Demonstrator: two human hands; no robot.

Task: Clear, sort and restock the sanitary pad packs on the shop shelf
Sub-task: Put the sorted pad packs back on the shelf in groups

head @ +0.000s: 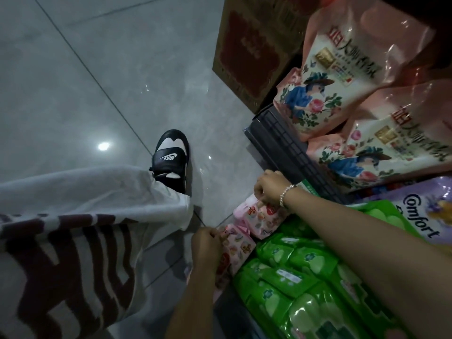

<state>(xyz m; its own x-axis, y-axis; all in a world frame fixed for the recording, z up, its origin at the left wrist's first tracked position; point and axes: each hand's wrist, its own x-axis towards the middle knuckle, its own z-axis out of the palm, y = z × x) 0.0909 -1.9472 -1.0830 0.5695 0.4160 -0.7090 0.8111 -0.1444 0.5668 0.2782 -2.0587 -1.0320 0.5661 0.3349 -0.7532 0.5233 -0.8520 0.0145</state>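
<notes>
Two pink printed sanitary pad packs stand on the grey floor beside the shelf. My right hand (269, 187), with a silver bracelet on the wrist, pinches the top of the farther pink pack (259, 218). My left hand (208, 245) grips the top edge of the nearer pink pack (236, 250). Several green pad packs (293, 272) lie stacked to the right of the pink ones, partly under my right forearm.
Large pink bags with a floral print (337, 77) lean on a dark crate (281, 143). A brown carton (249, 52) stands behind them. A purple Comfort pouch (425, 216) lies at the right. My leg and black-and-white shoe (171, 160) rest on the tiled floor.
</notes>
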